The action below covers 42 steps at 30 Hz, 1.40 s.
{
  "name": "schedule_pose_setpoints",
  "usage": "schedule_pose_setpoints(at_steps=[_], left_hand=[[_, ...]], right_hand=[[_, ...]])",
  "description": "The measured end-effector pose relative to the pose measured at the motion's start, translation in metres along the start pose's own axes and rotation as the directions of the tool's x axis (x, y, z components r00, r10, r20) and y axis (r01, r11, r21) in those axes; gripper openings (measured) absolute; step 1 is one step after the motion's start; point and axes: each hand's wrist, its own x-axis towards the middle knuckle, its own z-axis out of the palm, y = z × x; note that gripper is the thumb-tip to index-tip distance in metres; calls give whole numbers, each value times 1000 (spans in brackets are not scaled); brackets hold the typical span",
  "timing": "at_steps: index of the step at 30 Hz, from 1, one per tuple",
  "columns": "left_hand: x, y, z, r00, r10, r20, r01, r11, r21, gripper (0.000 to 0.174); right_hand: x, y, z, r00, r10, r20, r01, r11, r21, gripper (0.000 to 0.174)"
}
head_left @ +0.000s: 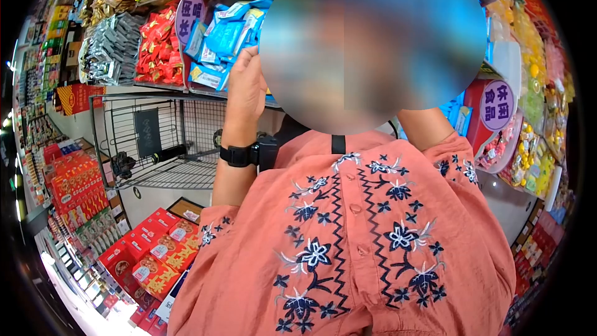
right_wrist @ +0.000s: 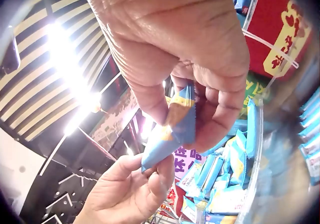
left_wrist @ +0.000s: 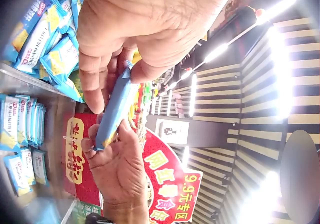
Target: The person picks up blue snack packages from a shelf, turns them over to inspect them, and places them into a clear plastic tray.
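Note:
Between my two hands is a small blue-and-yellow wrapped snack packet [right_wrist: 172, 129]. My left hand [head_left: 247, 84] pinches one end with thumb and fingers. At the opposite end, my right hand [right_wrist: 180, 44] grips the wrapper between thumb and curled fingers. The left wrist view shows the packet [left_wrist: 114, 109] edge-on, held up in the air by both hands. A blurred patch in the head view hides the right hand and the packet. Similar blue packets [head_left: 227, 37] lie heaped in a bin close beside my left hand.
A wire shopping cart [head_left: 149, 174] stands at the left. Red candy [head_left: 160, 46] and silver-wrapped sweets [head_left: 112, 50] fill neighbouring bins. Stacked red boxes [head_left: 155, 249] stand at lower left. More bagged sweets [head_left: 532, 155] line the right. A clear bin wall [right_wrist: 255, 164] edges the blue packets.

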Motion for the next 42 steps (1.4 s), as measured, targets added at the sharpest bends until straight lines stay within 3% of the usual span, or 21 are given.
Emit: schedule_pose_setpoints(at_steps=[4, 8, 10, 12, 14, 17, 21, 27, 30, 36, 40, 41, 42], left_hand=[[2, -5, 3, 999, -15, -49, 18, 998, 61, 22], [9, -21, -1, 996, -80, 24, 75, 982, 174, 20], [12, -29, -2, 992, -120, 46, 103, 956, 273, 20], [14, -33, -3, 996, -87, 7, 79, 932, 353, 22], [15, -29, -6, 999, -39, -37, 51, 903, 428, 26], [18, -21, -20, 998, -21, -61, 46, 895, 443, 32], [18, -13, -28, 996, -13, -91, 54, 885, 463, 33], [16, -12, -28, 995, -30, -91, 69, 882, 465, 32], [15, -11, -29, 995, -29, -92, 69, 880, 471, 33], [16, -6, -37, 991, 6, -132, 57, 881, 470, 35], [24, 11, -48, 969, 161, -185, -32, 831, 555, 34], [35, 12, -67, 959, 226, -168, -74, 778, 624, 35], [45, 15, -82, 923, 365, -123, -138, 612, 779, 36]], right_hand=[[2, 5, -7, 999, -39, 37, 43, 992, -115, 28], [-6, 5, -9, 995, -33, 92, 53, 971, -232, 29], [-10, 11, -13, 992, 72, 103, -49, 976, -210, 28], [-18, 10, -16, 986, 126, 110, -97, 966, -239, 28], [-21, 29, -26, 995, 90, 35, -69, 920, -386, 27], [-24, 66, -53, 998, 47, -39, -61, 783, -619, 27], [-31, 100, -73, 967, 167, -192, -251, 502, -828, 24], [-26, 150, -83, 901, 295, -318, -378, 175, -909, 25], [-28, 155, -81, 891, 316, -325, -377, 121, -918, 22], [-32, 162, -83, 913, 186, -362, -388, 130, -912, 21], [-31, 125, -91, 937, -4, -350, -324, 365, -873, 21], [-27, 119, -98, 937, -76, -340, -272, 449, -851, 22], [-26, 111, -102, 930, -150, -336, -213, 525, -824, 23]])
